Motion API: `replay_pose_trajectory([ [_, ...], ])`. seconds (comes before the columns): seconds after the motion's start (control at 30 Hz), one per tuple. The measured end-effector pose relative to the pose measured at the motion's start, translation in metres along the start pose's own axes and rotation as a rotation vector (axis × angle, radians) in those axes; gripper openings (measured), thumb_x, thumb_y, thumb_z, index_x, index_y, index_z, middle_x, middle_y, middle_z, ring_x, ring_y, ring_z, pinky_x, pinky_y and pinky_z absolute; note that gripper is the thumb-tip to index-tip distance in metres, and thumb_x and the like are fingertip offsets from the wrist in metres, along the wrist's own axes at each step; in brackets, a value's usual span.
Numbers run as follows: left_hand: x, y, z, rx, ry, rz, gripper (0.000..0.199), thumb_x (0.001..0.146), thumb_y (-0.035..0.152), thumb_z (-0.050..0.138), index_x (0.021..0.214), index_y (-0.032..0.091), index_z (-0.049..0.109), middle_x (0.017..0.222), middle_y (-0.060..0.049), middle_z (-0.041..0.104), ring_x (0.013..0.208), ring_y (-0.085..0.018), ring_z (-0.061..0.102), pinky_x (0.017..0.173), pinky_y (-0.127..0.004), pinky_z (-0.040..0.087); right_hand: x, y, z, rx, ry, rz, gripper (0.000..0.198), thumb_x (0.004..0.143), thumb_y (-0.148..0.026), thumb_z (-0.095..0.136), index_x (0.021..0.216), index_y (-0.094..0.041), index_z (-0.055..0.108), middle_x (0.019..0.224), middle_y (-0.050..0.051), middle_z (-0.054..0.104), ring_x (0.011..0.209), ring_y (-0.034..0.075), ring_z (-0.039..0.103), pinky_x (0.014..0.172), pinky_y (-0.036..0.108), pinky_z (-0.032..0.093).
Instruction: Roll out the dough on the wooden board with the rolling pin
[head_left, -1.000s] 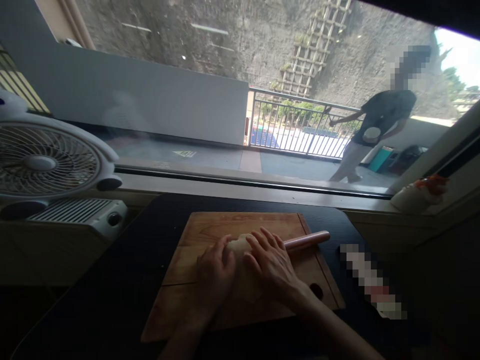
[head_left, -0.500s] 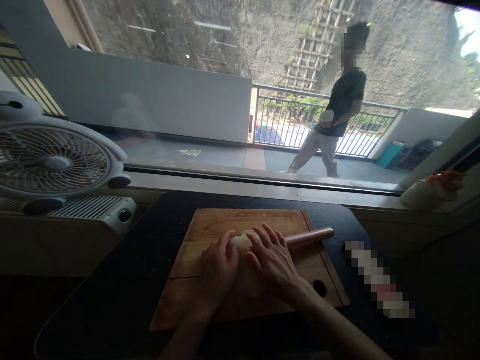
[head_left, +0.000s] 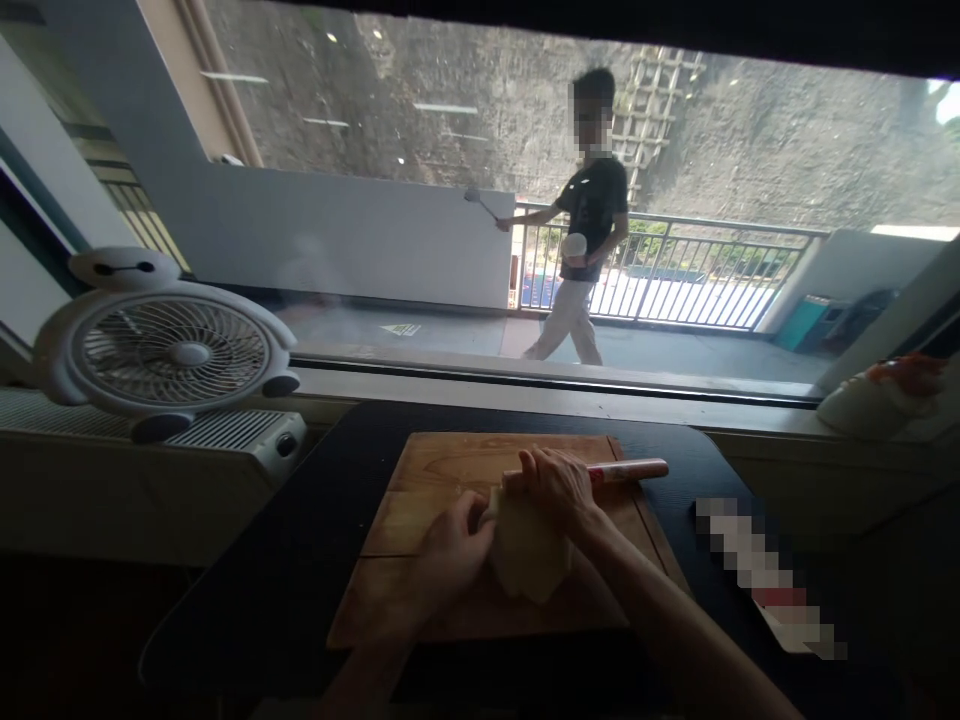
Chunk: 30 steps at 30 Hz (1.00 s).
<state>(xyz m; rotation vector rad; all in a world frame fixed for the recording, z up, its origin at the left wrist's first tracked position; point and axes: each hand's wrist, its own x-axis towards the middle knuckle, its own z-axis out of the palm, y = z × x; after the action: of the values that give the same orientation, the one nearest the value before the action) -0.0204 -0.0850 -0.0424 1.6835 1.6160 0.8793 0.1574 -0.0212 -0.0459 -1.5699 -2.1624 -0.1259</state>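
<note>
A flat sheet of pale dough (head_left: 531, 560) lies on a wooden cutting board (head_left: 442, 458), its far part under the rolling pin (head_left: 634, 469). My right hand (head_left: 559, 482) is wrapped over the left part of the pin, whose right end sticks out past the hand toward the board's right edge. At the dough's left edge, my left hand (head_left: 459, 535) has thumb and fingers closed on the rim of the sheet. The palm side of both hands is hidden.
The board rests on a dark table (head_left: 262, 580). On its right lies a blurred-out flat object (head_left: 765, 580). A white fan (head_left: 187, 350) stands at left on a heater (head_left: 247, 430). Behind the window, a person (head_left: 592, 210) walks past a railing. A pale ornament (head_left: 862, 400) sits on the sill.
My right hand has gone from lying with spread fingers to gripping the rolling pin. My left hand now pinches the dough's edge, and more of the sheet shows. The person outside has moved left.
</note>
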Motion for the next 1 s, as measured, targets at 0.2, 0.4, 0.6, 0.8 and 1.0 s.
replay_pose_trajectory([
  [0.2, 0.031, -0.003, -0.004, 0.08, -0.071, 0.059, 0.017, 0.076, 0.03, 0.05, 0.077, 0.017, 0.062, 0.071, -0.002, 0.065, 0.066, -0.016, 0.06, 0.06, -0.024, 0.043, -0.021, 0.005, -0.015, -0.002, -0.018, 0.018, 0.039, 0.095, -0.033, 0.029, 0.072, -0.02, 0.057, 0.077, 0.001, 0.06, 0.069, 0.013, 0.052, 0.067, 0.025, 0.032],
  [0.4, 0.015, -0.018, 0.018, 0.085, 0.249, 0.09, 0.032, 0.084, 0.033, 0.043, 0.112, 0.021, 0.053, 0.104, -0.007, 0.064, 0.096, -0.021, 0.06, 0.081, -0.033, 0.045, 0.024, -0.008, 0.0, 0.001, -0.115, 0.11, 0.043, 0.095, -0.042, 0.023, 0.092, -0.023, 0.061, 0.099, 0.007, 0.059, 0.096, 0.02, 0.049, 0.082, 0.033, 0.035],
  [0.6, 0.008, -0.024, 0.026, 0.036, 0.293, 0.086, 0.046, 0.083, 0.034, 0.045, 0.127, 0.021, 0.041, 0.088, -0.003, 0.065, 0.08, -0.018, 0.063, 0.076, -0.032, 0.049, 0.004, -0.014, -0.009, 0.078, -0.167, -0.069, 0.038, 0.094, -0.043, 0.027, 0.112, -0.027, 0.056, 0.121, 0.004, 0.052, 0.122, 0.02, 0.034, 0.096, 0.036, 0.029],
  [0.8, 0.01, -0.025, 0.026, 0.059, 0.299, 0.095, 0.046, 0.082, 0.032, 0.046, 0.126, 0.021, 0.042, 0.087, -0.003, 0.065, 0.08, -0.017, 0.063, 0.075, -0.031, 0.049, 0.008, -0.014, -0.002, 0.044, -0.165, -0.033, 0.039, 0.094, -0.044, 0.027, 0.115, -0.027, 0.055, 0.131, 0.004, 0.046, 0.13, 0.023, 0.024, 0.103, 0.042, 0.021],
  [1.0, 0.009, -0.024, 0.025, 0.05, 0.304, 0.094, 0.046, 0.082, 0.032, 0.046, 0.126, 0.021, 0.042, 0.088, -0.003, 0.065, 0.082, -0.018, 0.063, 0.076, -0.031, 0.05, 0.028, -0.022, 0.003, 0.043, -0.238, 0.012, 0.043, 0.093, -0.047, 0.026, 0.119, -0.024, 0.053, 0.135, 0.008, 0.043, 0.131, 0.025, 0.024, 0.101, 0.045, 0.024],
])
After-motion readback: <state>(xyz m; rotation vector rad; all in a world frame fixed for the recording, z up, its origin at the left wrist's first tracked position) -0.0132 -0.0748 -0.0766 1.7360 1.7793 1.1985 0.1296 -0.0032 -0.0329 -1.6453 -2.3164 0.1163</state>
